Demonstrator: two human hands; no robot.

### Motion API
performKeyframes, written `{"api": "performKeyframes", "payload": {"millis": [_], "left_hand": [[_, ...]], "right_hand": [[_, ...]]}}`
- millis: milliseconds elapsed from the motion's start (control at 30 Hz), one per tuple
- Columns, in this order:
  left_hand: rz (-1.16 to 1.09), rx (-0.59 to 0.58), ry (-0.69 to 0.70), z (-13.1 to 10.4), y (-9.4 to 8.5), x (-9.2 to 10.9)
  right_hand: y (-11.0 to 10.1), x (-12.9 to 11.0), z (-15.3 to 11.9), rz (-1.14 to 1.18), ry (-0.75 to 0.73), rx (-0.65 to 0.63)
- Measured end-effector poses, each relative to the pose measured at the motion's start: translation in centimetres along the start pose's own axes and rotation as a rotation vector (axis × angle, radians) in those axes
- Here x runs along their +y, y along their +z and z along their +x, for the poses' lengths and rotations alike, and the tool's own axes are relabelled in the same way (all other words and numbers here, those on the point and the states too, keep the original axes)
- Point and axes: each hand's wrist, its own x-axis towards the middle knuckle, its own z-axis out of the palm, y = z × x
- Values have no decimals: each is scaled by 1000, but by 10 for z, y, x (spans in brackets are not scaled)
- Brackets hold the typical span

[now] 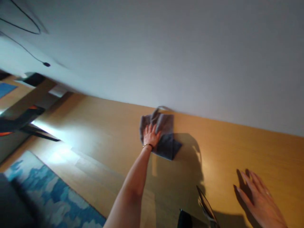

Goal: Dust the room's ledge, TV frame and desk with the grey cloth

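Note:
My left hand (151,136) lies flat on a grey cloth (166,126), fingers spread, with a bracelet at the wrist. The cloth is spread unevenly on the wooden tabletop (109,126), bunched at its left, and a loop of it reaches the wall at the back edge. A darker corner sticks out at its lower right. My right hand (260,198), with a ring on a finger, is open at the lower right, over or on the wood; whether it touches cannot be made out. It holds nothing.
A pale wall (178,57) rises behind the wood. Black cables (26,47) hang at the upper left. A blue patterned mat (54,193) lies at the lower left. A dark object (185,219) and a thin dark-edged item (206,205) stand at the bottom. Blurred dark items (23,118) are on the left.

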Motion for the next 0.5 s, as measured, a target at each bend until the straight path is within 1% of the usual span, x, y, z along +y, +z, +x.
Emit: {"api": "performKeyframes", "payload": {"millis": [33,67,100,133,167,200,233,267,300,333,367,400,433,467,500], "left_hand": [[38,-2,-227,-16,-3,-55],[68,-2,-406,-36,-4,-100],[91,4,-518,-58,-2,-132],[110,6,-599,-79,1,-152],[124,8,-635,-100,4,-159],[134,4,-632,-118,9,-154],[137,-11,-602,-135,14,-138],[134,-31,-540,-150,20,-113],[118,-78,-444,-166,26,-81],[91,-129,-325,-181,32,-45],[48,-175,-158,-196,38,-5],[11,-201,58,-210,43,35],[4,-169,282,-221,46,74],[29,-195,465,-229,48,108],[110,-254,603,-232,48,135]], "right_hand": [[2,-27,25,-11,-35,-23],[6,-50,44,-28,-52,-47],[10,-70,56,-53,-55,-73],[14,-86,63,-84,-47,-91],[18,-97,66,-119,-35,-99],[22,-104,65,-152,-26,-100],[25,-108,62,-178,-28,-100],[28,-106,59,-193,-39,-97],[31,-101,56,-196,-59,-98],[35,-92,54,-187,-87,-103],[40,-79,53,-173,-119,-112],[46,-62,52,-144,-161,-125],[53,-43,53,-107,-204,-130],[60,-23,54,-78,-271,-158],[67,-2,56,-49,-302,-142]]}}
